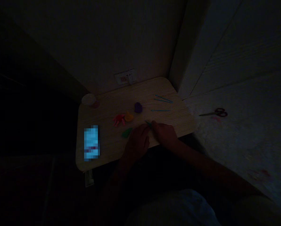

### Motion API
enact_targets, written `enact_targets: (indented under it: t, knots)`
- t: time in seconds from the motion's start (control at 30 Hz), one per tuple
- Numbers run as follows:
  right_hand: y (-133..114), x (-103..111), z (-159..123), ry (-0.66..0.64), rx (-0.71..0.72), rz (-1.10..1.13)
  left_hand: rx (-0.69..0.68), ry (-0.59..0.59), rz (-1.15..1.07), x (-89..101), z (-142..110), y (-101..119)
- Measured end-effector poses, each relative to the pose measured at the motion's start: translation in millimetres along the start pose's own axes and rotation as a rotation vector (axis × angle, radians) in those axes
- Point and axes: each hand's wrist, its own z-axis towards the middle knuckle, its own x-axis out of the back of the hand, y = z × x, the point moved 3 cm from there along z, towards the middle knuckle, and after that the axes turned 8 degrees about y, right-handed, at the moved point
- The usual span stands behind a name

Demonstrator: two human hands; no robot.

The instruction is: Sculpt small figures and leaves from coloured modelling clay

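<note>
In the dim head view, my right hand is closed around a thin, pointed green piece whose tip sticks out past the fingers. Close beside it, my left hand has its fingers bent in toward the same piece; what lies under them is hidden. A green clay-like lump is just left of my left hand. Farther back on the small wooden table lie a pink and red clay-like figure, an orange lump and a purple lump.
A lit phone lies at the table's left. A pale round tub or lid stands at the back left corner. Several thin blue sticks lie at the right. Scissors rest on the surface right of the table. A wall socket is behind.
</note>
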Motion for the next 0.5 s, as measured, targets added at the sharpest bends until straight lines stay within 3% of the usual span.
enact_targets:
  t: [0.13, 0.3, 0.5]
  knots:
    - [22.0, 2.4, 3.1, 0.176, -0.104, 0.137, 0.01, -0.008, 0.018, -0.6, -1.5, 1.0]
    - [36.6, 0.3, 12.1, 0.26, 0.035, 0.271, -0.013, -0.018, 0.046, -0.9, -2.9, 1.9]
    - [25.7, -7.8, 16.6, 0.304, 0.229, 0.372, -0.035, -0.017, 0.052, -0.8, -2.0, 2.4]
